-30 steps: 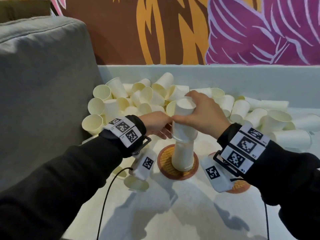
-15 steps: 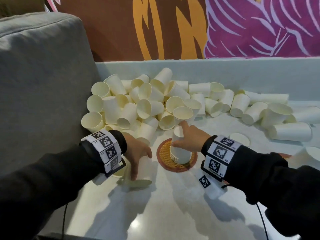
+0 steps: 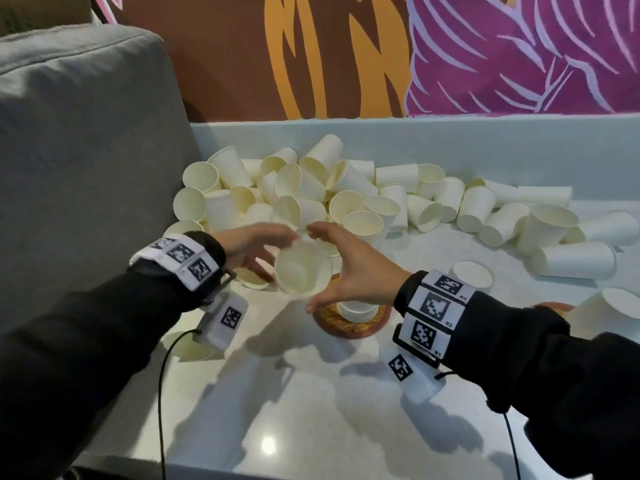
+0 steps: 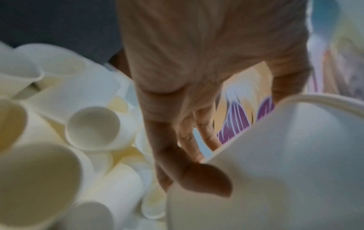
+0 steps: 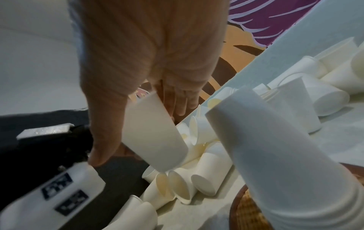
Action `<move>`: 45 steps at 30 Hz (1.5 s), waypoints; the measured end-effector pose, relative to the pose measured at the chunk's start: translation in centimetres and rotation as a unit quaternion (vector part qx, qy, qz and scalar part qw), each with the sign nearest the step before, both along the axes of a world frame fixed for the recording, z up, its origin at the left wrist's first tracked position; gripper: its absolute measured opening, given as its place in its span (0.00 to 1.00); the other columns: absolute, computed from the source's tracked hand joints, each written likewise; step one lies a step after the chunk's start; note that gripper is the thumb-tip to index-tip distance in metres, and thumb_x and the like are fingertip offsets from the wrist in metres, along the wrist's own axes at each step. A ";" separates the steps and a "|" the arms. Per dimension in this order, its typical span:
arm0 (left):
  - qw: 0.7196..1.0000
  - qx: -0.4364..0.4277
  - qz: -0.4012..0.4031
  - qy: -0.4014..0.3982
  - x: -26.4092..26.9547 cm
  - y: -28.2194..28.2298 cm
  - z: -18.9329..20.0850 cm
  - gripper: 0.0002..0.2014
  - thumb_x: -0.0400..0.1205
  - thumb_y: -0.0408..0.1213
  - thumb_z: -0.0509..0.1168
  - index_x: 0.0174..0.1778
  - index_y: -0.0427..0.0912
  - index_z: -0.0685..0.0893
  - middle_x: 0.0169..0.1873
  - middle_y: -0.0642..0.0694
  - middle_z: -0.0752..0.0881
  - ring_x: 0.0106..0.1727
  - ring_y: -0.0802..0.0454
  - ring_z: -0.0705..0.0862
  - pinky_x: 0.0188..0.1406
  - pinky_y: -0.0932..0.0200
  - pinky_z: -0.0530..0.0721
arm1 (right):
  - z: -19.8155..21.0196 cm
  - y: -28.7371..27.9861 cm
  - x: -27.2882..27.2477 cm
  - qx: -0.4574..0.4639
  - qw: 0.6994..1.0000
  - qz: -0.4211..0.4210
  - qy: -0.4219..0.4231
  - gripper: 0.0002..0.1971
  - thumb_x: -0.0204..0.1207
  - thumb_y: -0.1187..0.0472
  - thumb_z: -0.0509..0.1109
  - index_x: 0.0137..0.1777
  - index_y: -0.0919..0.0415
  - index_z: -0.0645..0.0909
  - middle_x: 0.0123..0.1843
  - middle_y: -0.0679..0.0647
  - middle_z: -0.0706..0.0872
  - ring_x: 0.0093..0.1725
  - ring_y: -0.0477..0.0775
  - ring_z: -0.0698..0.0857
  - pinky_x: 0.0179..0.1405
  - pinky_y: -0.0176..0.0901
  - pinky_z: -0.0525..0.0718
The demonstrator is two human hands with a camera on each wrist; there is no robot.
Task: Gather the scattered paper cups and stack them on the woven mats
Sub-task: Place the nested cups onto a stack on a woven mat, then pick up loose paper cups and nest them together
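Paper cup [image 3: 300, 270] passing between hands: left hand [image 3: 247, 245] fingers seemingly holding it, right hand [image 3: 349, 268] spread wide. Next it goes upside-down onto the stack [image 3: 356, 308].

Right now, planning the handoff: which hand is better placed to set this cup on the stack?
Right, probably: the right hand sits directly above the stack, open beside the cup that the left hand pinches.

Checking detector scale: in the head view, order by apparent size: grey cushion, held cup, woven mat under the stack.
1. grey cushion
2. woven mat, partly covered by the stack
3. held cup, nearer the camera; close to the mat, so unsure
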State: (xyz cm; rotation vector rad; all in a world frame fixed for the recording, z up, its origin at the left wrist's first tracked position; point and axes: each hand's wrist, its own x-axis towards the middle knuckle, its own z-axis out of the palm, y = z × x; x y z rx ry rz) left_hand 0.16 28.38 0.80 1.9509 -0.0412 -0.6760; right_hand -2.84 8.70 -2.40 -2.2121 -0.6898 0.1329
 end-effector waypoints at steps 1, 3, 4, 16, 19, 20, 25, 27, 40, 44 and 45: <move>0.996 -0.073 0.037 0.018 0.0 0.3 0.4 0.35 0.55 0.51 0.68 0.58 0.39 0.78 0.50 0.39 0.81 0.45 0.41 0.83 0.37 0.52 0.84 | 0.0 0.2 0.0 0.027 1.000 0.006 0.012 0.53 0.54 0.53 0.87 0.78 0.54 0.61 0.75 0.49 0.72 0.72 0.47 0.71 0.72 0.42 0.70; 0.989 -0.138 0.045 0.041 -0.5 0.2 0.9 0.30 0.61 0.50 0.67 0.57 0.38 0.79 0.43 0.38 0.84 0.37 0.42 0.85 0.33 0.53 0.85 | -0.1 0.9 0.1 0.092 0.995 -0.009 0.032 0.48 0.56 0.56 0.86 0.76 0.55 0.65 0.70 0.49 0.78 0.68 0.47 0.76 0.68 0.42 0.74; 0.988 -0.144 0.039 0.046 -0.8 0.0 0.9 0.27 0.66 0.52 0.66 0.57 0.40 0.80 0.41 0.38 0.86 0.35 0.43 0.86 0.33 0.54 0.85 | -0.1 1.3 0.1 0.114 0.992 -0.023 0.041 0.46 0.57 0.55 0.86 0.75 0.54 0.66 0.68 0.49 0.80 0.66 0.48 0.78 0.66 0.43 0.77; 0.810 0.584 -0.043 -0.031 -2.2 5.7 -1.6 0.34 0.70 0.52 0.77 0.68 0.40 0.76 0.61 0.44 0.82 0.56 0.47 0.80 0.49 0.59 0.79 | -1.0 1.7 0.0 0.042 0.995 -0.063 0.060 0.36 0.63 0.53 0.82 0.70 0.56 0.71 0.60 0.51 0.81 0.54 0.51 0.80 0.48 0.41 0.77; 0.838 0.545 -0.009 0.031 -3.3 6.0 -4.3 0.37 0.65 0.48 0.81 0.68 0.40 0.77 0.54 0.46 0.83 0.49 0.48 0.83 0.42 0.60 0.84 | -1.2 1.6 -0.1 0.021 0.995 -0.061 0.071 0.36 0.64 0.52 0.81 0.70 0.57 0.70 0.60 0.53 0.81 0.55 0.54 0.81 0.51 0.44 0.80; 0.845 0.534 0.008 0.029 -3.5 6.0 -5.3 0.38 0.63 0.47 0.82 0.67 0.40 0.78 0.54 0.45 0.85 0.49 0.47 0.84 0.46 0.58 0.86 | -1.2 1.5 -0.2 0.015 0.995 -0.060 0.075 0.36 0.64 0.52 0.81 0.70 0.57 0.70 0.61 0.54 0.81 0.56 0.55 0.81 0.52 0.45 0.81; 0.865 0.502 -0.022 0.010 -3.8 4.4 -6.3 0.35 0.65 0.47 0.79 0.67 0.43 0.77 0.58 0.45 0.83 0.58 0.45 0.82 0.57 0.55 0.81 | -1.1 0.8 -0.3 -0.014 0.994 -0.049 0.095 0.35 0.64 0.50 0.81 0.68 0.58 0.72 0.58 0.53 0.81 0.55 0.55 0.81 0.48 0.44 0.81; 0.879 0.473 -0.044 -0.028 -3.3 3.8 -4.4 0.32 0.66 0.44 0.79 0.66 0.45 0.78 0.55 0.47 0.83 0.56 0.47 0.81 0.53 0.57 0.80 | -0.8 0.6 -0.5 -0.021 0.994 -0.044 0.101 0.32 0.63 0.49 0.81 0.65 0.57 0.74 0.55 0.51 0.81 0.52 0.53 0.81 0.40 0.38 0.79; 0.915 0.259 -0.106 -0.290 -1.4 -6.1 8.3 0.31 0.63 0.36 0.79 0.61 0.47 0.75 0.58 0.49 0.80 0.59 0.50 0.79 0.57 0.57 0.78 | 5.7 -5.8 0.5 0.017 0.992 -0.124 0.032 0.37 0.57 0.45 0.83 0.65 0.51 0.72 0.55 0.48 0.80 0.51 0.52 0.83 0.34 0.39 0.81; 0.979 -0.053 -0.012 -0.198 -1.0 -10.8 7.7 0.28 0.72 0.43 0.75 0.65 0.44 0.73 0.62 0.47 0.79 0.60 0.57 0.80 0.56 0.62 0.78 | 7.6 -10.1 0.1 0.137 0.972 -0.188 0.011 0.30 0.62 0.46 0.81 0.60 0.57 0.74 0.47 0.49 0.82 0.37 0.45 0.80 0.27 0.33 0.77; 0.982 -0.061 -0.022 -0.180 -0.9 -12.3 7.2 0.23 0.79 0.46 0.68 0.67 0.42 0.74 0.62 0.47 0.81 0.60 0.54 0.81 0.57 0.60 0.80 | 8.0 -10.7 -0.1 0.149 0.969 -0.198 -0.011 0.30 0.62 0.44 0.80 0.59 0.58 0.74 0.47 0.49 0.82 0.39 0.47 0.81 0.32 0.37 0.79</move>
